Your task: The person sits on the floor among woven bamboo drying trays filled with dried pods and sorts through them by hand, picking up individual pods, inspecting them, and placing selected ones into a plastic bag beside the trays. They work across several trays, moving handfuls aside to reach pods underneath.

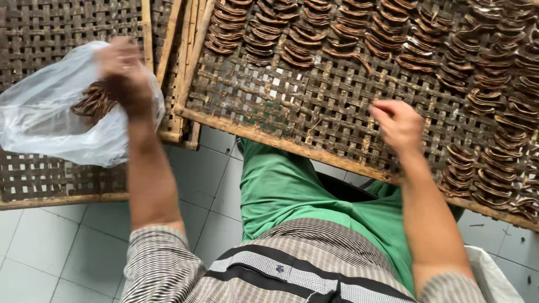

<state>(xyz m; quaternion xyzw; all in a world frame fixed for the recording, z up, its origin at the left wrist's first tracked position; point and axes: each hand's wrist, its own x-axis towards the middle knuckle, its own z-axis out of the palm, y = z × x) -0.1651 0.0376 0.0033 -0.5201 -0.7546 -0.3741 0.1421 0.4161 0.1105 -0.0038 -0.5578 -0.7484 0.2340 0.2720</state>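
Observation:
My left hand (pixel 124 73) reaches into a clear plastic bag (pixel 53 120) that holds several brown curved dried strips (pixel 92 104); the hand is blurred and its fingers seem closed around some of them. My right hand (pixel 397 123) rests on a bare patch of a woven bamboo tray (pixel 292 106), fingers curled, with nothing visible in it. Rows of the same brown curved strips (pixel 337 28) lie along the tray's far side and right side (pixel 494 140).
A second woven tray (pixel 39 179) lies under the bag at the left, its wooden frame (pixel 168 67) overlapping the first tray's edge. Below are a white tiled floor (pixel 67 247), green trousers (pixel 292 191) and a white bag (pixel 494 275) at lower right.

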